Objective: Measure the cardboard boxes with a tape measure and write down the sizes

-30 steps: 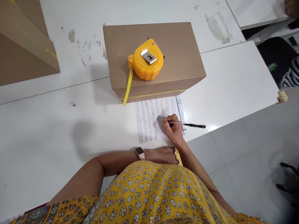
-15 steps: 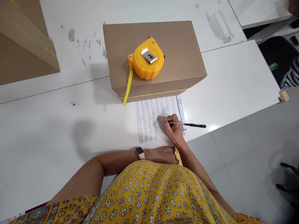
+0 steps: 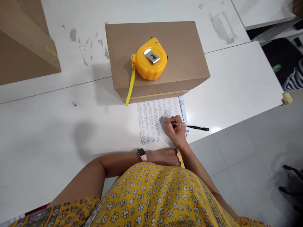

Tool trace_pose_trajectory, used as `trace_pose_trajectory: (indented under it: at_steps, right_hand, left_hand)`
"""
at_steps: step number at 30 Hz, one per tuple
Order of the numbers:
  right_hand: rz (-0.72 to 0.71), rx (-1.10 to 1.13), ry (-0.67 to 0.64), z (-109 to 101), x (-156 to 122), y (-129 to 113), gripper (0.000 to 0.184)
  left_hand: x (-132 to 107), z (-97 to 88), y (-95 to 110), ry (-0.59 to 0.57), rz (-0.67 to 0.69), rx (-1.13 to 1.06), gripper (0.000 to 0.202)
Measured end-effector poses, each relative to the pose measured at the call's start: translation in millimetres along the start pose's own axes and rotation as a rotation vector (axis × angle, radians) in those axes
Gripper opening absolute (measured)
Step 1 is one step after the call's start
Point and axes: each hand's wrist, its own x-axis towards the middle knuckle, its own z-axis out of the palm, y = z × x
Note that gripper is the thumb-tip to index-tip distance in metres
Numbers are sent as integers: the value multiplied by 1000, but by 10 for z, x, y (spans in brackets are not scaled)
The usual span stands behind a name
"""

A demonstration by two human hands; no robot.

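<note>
My right hand [image 3: 177,132] is closed around a pen [image 3: 197,127] with a clear barrel and a black end. Its tip is at a sheet of paper [image 3: 148,126] filled with columns of small handwriting. My left hand [image 3: 164,156] lies across my body at the table edge, below the paper, with the fingers curled under; whatever they may hold is hidden. Beyond the paper stands a brown cardboard box [image 3: 182,53], covering the sheet's top edge. On the box rests a yellow tape measure [image 3: 146,71] with a metal clip and a yellow wrist strap.
A larger cardboard box [image 3: 26,60] stands at the far left of the white table [image 3: 42,132]. A bluish printed sheet or pad [image 3: 183,110] shows under the paper's right side. Striped cloth [image 3: 293,77] and a dark chair [image 3: 276,52] are at the right.
The right hand and pen have shifted very slightly along the paper. The left hand, box and tape measure have stayed in place; the view has moved a little.
</note>
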Motion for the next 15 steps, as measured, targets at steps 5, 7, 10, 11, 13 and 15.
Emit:
trace_pose_trajectory:
  at_steps: [5, 7, 10, 11, 13, 15]
  right_hand:
    - [2, -1, -11, 2, 2, -15, 25]
    - [2, -4, -6, 4, 2, -14, 26]
    - [12, 6, 16, 5, 1, -14, 27]
    - [18, 12, 21, 5, 0, -15, 27]
    - [29, 18, 21, 6, -1, -18, 26]
    - [31, 12, 15, 6, 1, -21, 26]
  left_hand:
    - [6, 68, -23, 24, 23, 6, 28]
    - [6, 71, -21, 34, 23, 6, 28]
    - [-2, 53, -14, 34, 27, 3, 29]
    - [-4, 46, -13, 32, 29, 1, 29]
    - [-4, 39, -15, 27, 30, -1, 29]
    - [0, 42, -19, 22, 26, -1, 29]
